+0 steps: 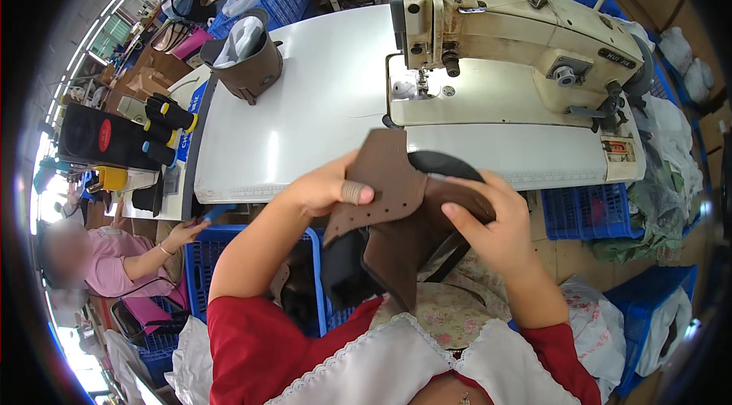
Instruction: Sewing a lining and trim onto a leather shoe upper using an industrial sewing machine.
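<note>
Between my hands, over my lap at the table's near edge, is a brown leather boot upper (389, 176) with a row of small punched holes along one edge and black material on its inner side. My left hand (326, 190) is closed on its left panel, the taped thumb lying on the leather. On the other side, my right hand (499, 226) grips the curved part, thumb on top and fingers at its far edge. Beyond it stands a sewing machine (518, 46), its needle area apart from the leather. The undersides of the upper are partly hidden.
On the white tabletop (320, 92), a brown leather cylinder (255, 73) holding white material stands at the far left. Blue crates (210, 260) sit beside my left arm, under the machine and at the back. A co-worker in pink (126, 260) sits at the left.
</note>
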The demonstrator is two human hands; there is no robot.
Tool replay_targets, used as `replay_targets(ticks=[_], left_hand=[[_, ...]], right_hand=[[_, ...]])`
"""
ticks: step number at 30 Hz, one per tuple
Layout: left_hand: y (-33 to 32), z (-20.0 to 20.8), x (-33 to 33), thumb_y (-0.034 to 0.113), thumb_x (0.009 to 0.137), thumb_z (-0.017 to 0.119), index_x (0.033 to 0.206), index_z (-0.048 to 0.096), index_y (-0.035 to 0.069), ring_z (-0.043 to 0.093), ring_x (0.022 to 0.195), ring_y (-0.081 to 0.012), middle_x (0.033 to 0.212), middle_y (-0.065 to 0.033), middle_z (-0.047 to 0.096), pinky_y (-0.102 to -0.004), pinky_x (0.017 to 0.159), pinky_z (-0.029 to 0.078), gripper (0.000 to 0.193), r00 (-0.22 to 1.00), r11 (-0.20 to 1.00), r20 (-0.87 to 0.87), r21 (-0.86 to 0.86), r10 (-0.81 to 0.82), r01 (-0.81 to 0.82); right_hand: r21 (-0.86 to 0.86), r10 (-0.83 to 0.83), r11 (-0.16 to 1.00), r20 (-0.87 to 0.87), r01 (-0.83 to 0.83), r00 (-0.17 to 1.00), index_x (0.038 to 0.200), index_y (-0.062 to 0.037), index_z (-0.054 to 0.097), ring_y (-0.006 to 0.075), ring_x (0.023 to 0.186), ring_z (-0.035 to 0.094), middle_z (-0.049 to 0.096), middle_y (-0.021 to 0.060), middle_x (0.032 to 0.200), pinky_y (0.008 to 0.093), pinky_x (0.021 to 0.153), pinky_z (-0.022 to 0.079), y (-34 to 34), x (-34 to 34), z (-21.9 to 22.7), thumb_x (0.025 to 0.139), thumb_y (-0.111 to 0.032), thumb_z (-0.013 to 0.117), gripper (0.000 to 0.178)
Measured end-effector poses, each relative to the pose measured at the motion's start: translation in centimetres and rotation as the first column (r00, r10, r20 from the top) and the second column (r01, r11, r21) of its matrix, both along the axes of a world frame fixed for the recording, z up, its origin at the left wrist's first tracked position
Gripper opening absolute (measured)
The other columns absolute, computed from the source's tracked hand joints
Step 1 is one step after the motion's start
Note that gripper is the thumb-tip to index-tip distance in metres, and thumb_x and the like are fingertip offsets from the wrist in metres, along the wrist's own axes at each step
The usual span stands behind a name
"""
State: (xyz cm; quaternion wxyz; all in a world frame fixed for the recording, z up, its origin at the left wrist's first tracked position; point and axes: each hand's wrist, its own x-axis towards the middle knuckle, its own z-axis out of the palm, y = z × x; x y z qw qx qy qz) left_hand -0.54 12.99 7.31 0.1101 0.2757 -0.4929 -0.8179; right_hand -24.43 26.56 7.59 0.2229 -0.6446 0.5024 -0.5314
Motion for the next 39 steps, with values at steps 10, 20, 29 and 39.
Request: replay_targets(ticks=[10, 20, 29, 39], left_hand=[[-5.8, 0.1, -1.7, 0.019, 0.073, 0.086, 0.130, 0.053, -0.005, 0.064, 0.104, -0.0233, 0.116, -0.0148, 0.065, -0.0356, 0.094, 0.051, 0.071, 0.920, 0.926, 0.259, -0.313, 0.295, -0.209], [-9.7, -3.6, -6.3, 0.016, 0.073, 0.084, 0.116, 0.062, -0.007, 0.068, 0.085, -0.0220, 0.100, -0.0146, 0.069, -0.0345, 0.077, 0.056, 0.054, 0.825, 0.931, 0.493, -0.352, 0.276, -0.101], [-10.1, -4.2, -6.2, 0.028, 0.070, 0.086, 0.110, 0.068, -0.005, 0.068, 0.079, -0.0228, 0.096, -0.0145, 0.071, -0.0334, 0.071, 0.055, 0.055, 0.824, 0.918, 0.520, -0.396, 0.224, 0.000], [-9.2, -3.4, -6.4, 0.025, 0.069, 0.086, 0.114, 0.067, -0.005, 0.068, 0.084, -0.0232, 0.101, -0.0153, 0.071, -0.0324, 0.076, 0.054, 0.057, 0.801, 0.895, 0.541, -0.446, 0.257, 0.014]], right_hand=[[0.259, -0.354, 0.929, 0.407, 0.265, 0.842, 0.119, 0.0022, 0.066, 0.0117, 0.081, 0.060, 0.063, 0.0056, 0.101, 0.0242, 0.073, 0.049, -1.4, -2.7, -3.2, 0.091, -0.014, 0.070, 0.032], [0.138, -0.297, 0.955, 0.528, 0.264, 0.796, 0.146, -0.0049, 0.039, 0.0117, 0.088, 0.058, 0.058, 0.0114, 0.113, 0.0254, 0.067, 0.053, -2.7, -4.9, -2.1, 0.092, 0.007, 0.054, 0.057], [0.267, -0.253, 0.953, 0.426, 0.146, 0.869, 0.133, -0.0037, 0.058, 0.0113, 0.081, 0.061, 0.059, 0.0104, 0.114, 0.0257, 0.079, 0.050, -5.8, -2.9, -6.4, 0.094, 0.002, 0.055, 0.039], [0.212, -0.194, 0.964, 0.155, 0.160, 0.969, 0.126, -0.0012, 0.063, 0.0125, 0.087, 0.063, 0.065, 0.0073, 0.105, 0.0240, 0.077, 0.049, -5.7, -3.1, -8.3, 0.092, -0.001, 0.062, 0.034]])
